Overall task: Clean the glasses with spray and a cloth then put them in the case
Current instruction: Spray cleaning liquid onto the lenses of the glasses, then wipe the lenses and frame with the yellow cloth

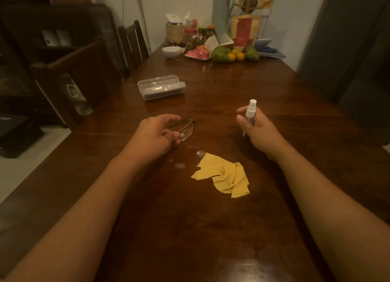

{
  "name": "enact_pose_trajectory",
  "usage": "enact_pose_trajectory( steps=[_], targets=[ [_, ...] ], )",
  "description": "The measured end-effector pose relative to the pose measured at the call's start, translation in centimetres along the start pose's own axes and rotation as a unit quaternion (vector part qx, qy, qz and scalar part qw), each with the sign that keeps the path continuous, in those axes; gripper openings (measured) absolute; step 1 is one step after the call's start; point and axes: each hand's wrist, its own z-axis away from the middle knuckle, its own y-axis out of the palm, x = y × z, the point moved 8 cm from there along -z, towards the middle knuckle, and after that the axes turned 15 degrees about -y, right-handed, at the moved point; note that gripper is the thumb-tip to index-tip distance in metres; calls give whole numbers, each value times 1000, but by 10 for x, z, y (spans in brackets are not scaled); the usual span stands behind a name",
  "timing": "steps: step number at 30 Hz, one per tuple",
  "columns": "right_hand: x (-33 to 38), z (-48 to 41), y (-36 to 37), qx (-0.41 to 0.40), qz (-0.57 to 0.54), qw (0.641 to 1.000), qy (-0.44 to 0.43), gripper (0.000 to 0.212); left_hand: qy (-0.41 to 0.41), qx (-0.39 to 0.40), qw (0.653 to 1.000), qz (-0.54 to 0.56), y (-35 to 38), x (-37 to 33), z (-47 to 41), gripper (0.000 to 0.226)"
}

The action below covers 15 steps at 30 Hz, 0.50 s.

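The left hand (157, 131) curls loosely around the folded glasses (183, 129), fingers over the temples and thumb below, holding them low over the wooden table (211, 229) with 1 lens showing pale spots. The right hand (256, 128) is closed around a small clear spray bottle (250, 112), upright, its white nozzle above the fist and the thumb raised beside it. Between the forearms, nearer the person, a crumpled yellow cloth (223, 175) lies flat on the table, with a few whitish wet marks (190, 159) just to its left. Farther off, beyond the left hand, sits the clear plastic case (161, 87), lid shut. Fruit (234, 54) and jars (196, 36) crowd the far end.
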Motion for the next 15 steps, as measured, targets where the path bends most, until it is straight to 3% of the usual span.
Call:
enact_pose_trajectory(
  steps=[4,10,13,15],
  targets=[
    [-2,2,-5,-30,-1,999,15,35,10,-16,996,-83,2,1,0,47],
    [4,5,-10,-55,-42,997,27,68,-7,-25,990,-137,-1,2,-2,31],
    [26,8,-29,-132,-55,990,6,75,-5,-44,984,-170,-7,2,-3,20],
    [56,15,-46,-200,-43,977,-59,68,-7,-56,979,-194,-11,1,-2,17]
  ],
)
